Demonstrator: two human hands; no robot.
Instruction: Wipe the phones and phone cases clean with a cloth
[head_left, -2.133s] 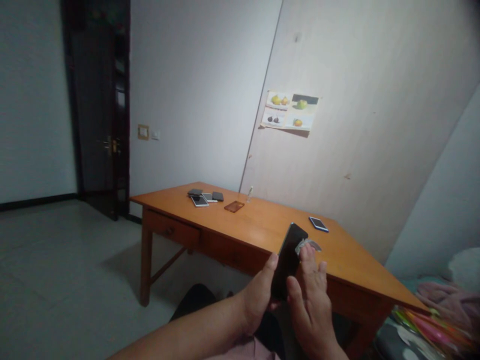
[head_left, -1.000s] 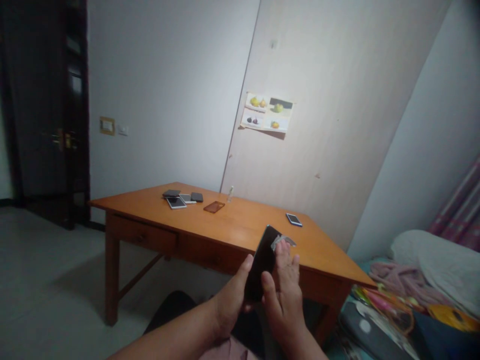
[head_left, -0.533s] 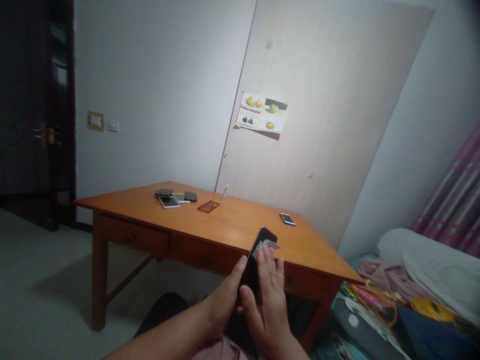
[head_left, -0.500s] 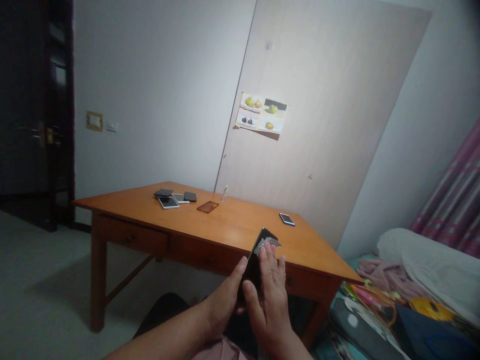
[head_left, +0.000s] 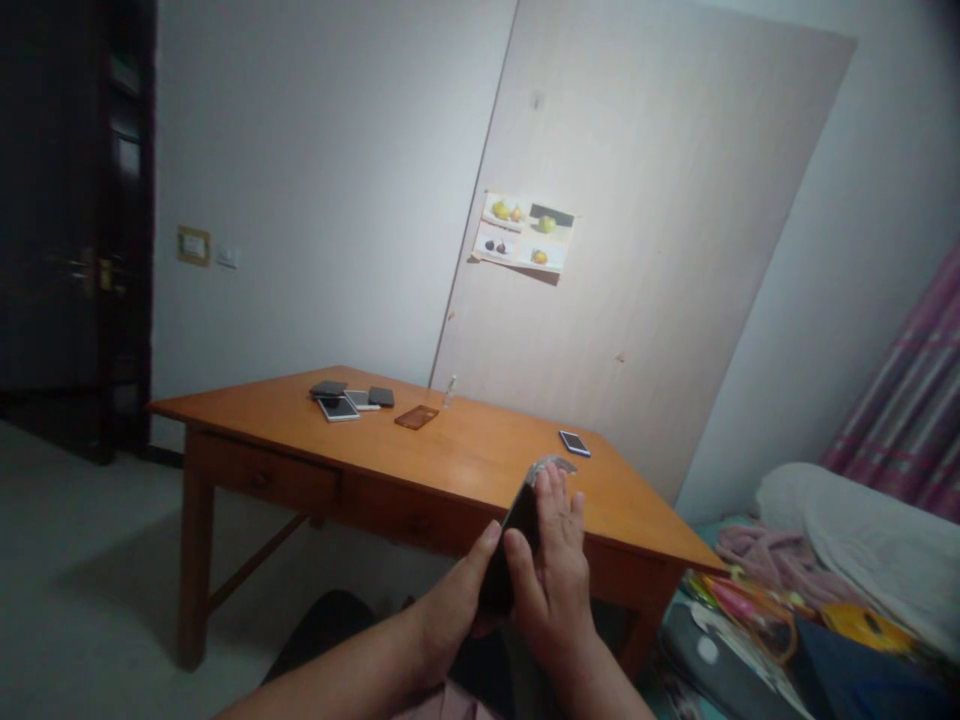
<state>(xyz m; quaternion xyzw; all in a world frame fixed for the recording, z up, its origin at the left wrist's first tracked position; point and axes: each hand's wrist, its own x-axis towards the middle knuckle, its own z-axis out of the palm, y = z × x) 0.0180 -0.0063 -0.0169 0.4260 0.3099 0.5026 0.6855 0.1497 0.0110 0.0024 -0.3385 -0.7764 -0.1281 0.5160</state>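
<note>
My left hand [head_left: 457, 600] is wrapped round a dark phone [head_left: 519, 535], its thumb along the near left edge. The phone is held tilted up in front of the table's edge. Against its face lies my right hand [head_left: 551, 570], with the fingers stretched along the phone towards its top end. A thin, crumpled greyish-white cloth [head_left: 541, 467] is pressed under those fingertips and sticks out past the phone's top. Most of the cloth and the phone's lower end are hidden by my hands.
On the wooden table [head_left: 465, 460] lie several phones [head_left: 339, 408] at the left, a brown phone case [head_left: 417, 417], a small clear bottle [head_left: 450, 391] and a lone phone [head_left: 574, 443] at the right. To the right stands a bed heaped with bags and cloths [head_left: 780, 600].
My right hand and the cloth have slid up the phone to its top end, which the cloth now covers. My left hand keeps its hold. The view has shifted slightly.
</note>
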